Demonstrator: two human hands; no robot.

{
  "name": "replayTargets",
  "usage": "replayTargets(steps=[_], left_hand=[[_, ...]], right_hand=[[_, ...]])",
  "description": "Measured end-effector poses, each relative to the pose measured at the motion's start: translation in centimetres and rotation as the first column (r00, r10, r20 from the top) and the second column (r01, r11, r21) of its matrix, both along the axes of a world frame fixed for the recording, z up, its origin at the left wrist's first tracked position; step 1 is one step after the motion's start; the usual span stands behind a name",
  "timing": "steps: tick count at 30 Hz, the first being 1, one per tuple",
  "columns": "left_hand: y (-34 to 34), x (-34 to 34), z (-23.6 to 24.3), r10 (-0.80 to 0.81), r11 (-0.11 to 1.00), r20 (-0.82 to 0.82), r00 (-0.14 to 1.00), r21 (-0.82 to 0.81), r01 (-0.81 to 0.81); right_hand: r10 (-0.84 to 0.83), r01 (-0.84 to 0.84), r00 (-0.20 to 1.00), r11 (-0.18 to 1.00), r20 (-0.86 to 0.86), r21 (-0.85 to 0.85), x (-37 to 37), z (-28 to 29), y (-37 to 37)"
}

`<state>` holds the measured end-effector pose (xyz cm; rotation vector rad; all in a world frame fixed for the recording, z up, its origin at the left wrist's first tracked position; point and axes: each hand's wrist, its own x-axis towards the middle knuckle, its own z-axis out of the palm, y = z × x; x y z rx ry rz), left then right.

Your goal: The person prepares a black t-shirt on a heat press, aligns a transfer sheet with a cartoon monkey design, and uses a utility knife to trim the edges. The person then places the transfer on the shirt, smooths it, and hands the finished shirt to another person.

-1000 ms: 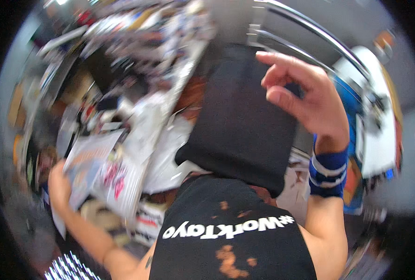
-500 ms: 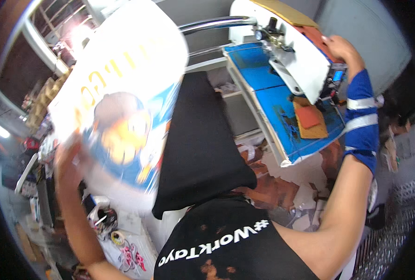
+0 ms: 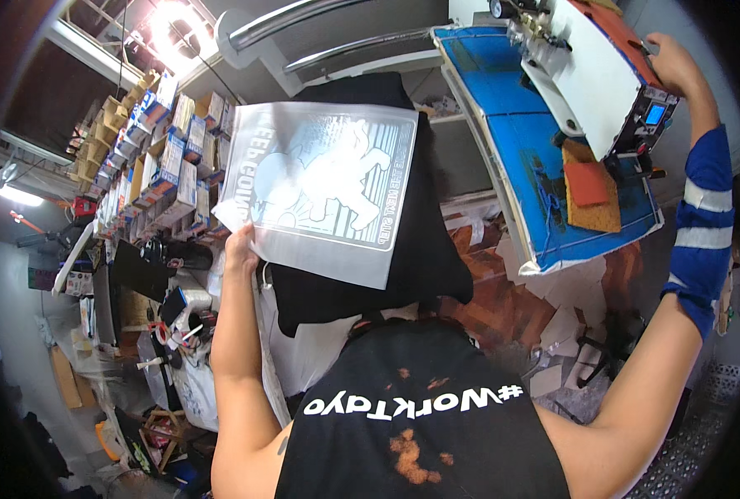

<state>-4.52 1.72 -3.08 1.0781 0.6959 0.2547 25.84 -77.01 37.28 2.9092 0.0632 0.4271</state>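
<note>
My left hand (image 3: 240, 249) pinches the near-left corner of a translucent transfer film sheet (image 3: 328, 259), printed with a pale cartoon figure and lettering. The sheet is over a black garment (image 3: 428, 258) spread in front of me; whether it touches the cloth, I cannot tell. At the upper right, my right hand (image 3: 673, 66), in a blue sleeve with pale stripes, is closed at the upper edge of a white heat press head (image 3: 603, 83). What its fingers grip there is hidden. Below the head lies a blue-covered press bed (image 3: 495, 125), with an orange pad (image 3: 586, 185) on it.
Stacked small boxes (image 3: 166, 166) fill shelving at the left, below a bright lamp (image 3: 179, 37). A chrome rail (image 3: 303, 21) runs behind the garment. Scraps of paper (image 3: 553, 341) litter the brown floor between the press and me. Tools and tape crowd a side table (image 3: 199, 374).
My left hand has brought the sheet down from the upper left over the black garment, turning it. The camera view has shifted; my right hand stays at the press head.
</note>
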Motion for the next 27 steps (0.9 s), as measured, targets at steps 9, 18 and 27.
replayTargets(steps=[9, 18, 27], left_hand=[[-19.4, 1.8, 6.2, -0.061, -0.031, -0.640, 0.766, 0.768, 0.639], [-9.9, 1.2, 2.3, -0.602, -0.381, -0.467, 0.648, 0.881, 0.281], [-24.1, -3.0, 2.9, -0.753, -0.287, -0.291, 0.590, 0.952, 0.103]], right_hand=[[0.091, -0.219, 0.959, 0.843, 0.270, 0.492, -13.8, 0.5, -1.2], [0.552, 0.335, 0.803, -0.104, -0.225, 0.937, -32.2, -27.8, 22.9], [0.428, 0.593, 0.791, -0.354, -0.438, 0.723, -39.0, -35.2, 30.3]])
